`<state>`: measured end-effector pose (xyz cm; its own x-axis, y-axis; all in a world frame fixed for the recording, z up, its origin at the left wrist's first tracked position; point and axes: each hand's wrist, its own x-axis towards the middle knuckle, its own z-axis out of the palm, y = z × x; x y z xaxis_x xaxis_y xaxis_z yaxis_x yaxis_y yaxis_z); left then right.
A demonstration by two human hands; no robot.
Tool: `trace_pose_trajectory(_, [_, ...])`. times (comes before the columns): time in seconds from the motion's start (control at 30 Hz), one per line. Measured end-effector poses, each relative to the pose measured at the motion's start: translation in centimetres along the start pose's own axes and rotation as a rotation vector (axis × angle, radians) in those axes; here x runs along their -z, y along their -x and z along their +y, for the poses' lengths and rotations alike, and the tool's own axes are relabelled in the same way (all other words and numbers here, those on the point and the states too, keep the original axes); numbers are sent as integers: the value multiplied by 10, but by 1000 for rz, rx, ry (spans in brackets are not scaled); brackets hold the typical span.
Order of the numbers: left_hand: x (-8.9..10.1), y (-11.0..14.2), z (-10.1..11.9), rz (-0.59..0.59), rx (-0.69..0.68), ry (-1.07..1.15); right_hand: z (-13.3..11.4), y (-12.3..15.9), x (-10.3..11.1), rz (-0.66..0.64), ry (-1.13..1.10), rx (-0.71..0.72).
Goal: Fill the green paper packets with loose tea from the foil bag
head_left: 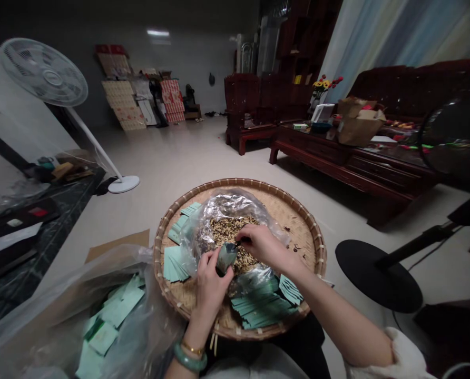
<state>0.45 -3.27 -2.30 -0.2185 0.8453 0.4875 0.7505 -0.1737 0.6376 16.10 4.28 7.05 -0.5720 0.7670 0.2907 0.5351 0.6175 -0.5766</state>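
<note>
My left hand (211,281) grips a small green paper packet (227,256), its mouth tilted up toward the right. Close beside that mouth, my right hand (261,245) has its fingers pinched together; what they hold, if anything, is hidden. Beneath both hands is a clear plastic bag (238,200) spread open, with a loose dry mix of pale and dark bits (229,227) in it. The bag lies in a round woven bamboo tray (319,237). Flat green packets lie fanned at the tray's left (174,265) and in a thick row at its near side (258,310).
Left of the tray, a large clear bag (140,326) holds several green packets (118,308), beside a cardboard piece (118,245). A white standing fan (125,183) is at left, a black fan base (377,273) at right. Beyond stands a dark wooden table (349,163) bearing a paper bag (359,126).
</note>
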Motion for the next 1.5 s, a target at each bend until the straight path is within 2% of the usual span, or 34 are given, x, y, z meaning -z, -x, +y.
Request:
trace_pose_trajectory(0.2, [-1, 0, 3, -25, -9, 11, -14, -4, -2, -83, 125, 91])
trace_pose_trajectory(0.37, [-1, 0, 2, -19, -8, 13, -14, -5, -5, -56, 47, 121])
trace_pose_trajectory(0.47, [-2, 1, 1, -2, -15, 9, -15, -5, -7, -33, -83, 108])
trace_pose_trajectory(0.57, [-2, 1, 1, -3, -1, -6, -13, -6, -10, -24, -355, 19])
trace_pose_trajectory(0.63, [-1, 1, 1, -4, 20, -7, -4, -8, -13, 17, -517, -57])
trace_pose_trajectory(0.7, [3, 1, -1, 11, 40, 4, 9, -11, -17, 73, -559, -117])
trace_pose_trajectory(0.77, [8, 3, -4, 36, 60, 14, 23, -13, -24, 84, -478, -162])
trace_pose_trajectory(0.87, [18, 5, -9, 57, 100, 33, 38, -15, -42, 18, -249, -168])
trace_pose_trajectory(1.0, [27, 7, -14, 58, 127, 86, 39, -20, -71, -78, 1, -91])
trace_pose_trajectory(1.1, [28, 8, -16, 66, 142, 95, 36, -25, -84, -125, 133, -61])
trace_pose_trajectory(1.5, [22, 11, -21, 66, 131, 79, 39, -45, -91, -215, 157, -64])
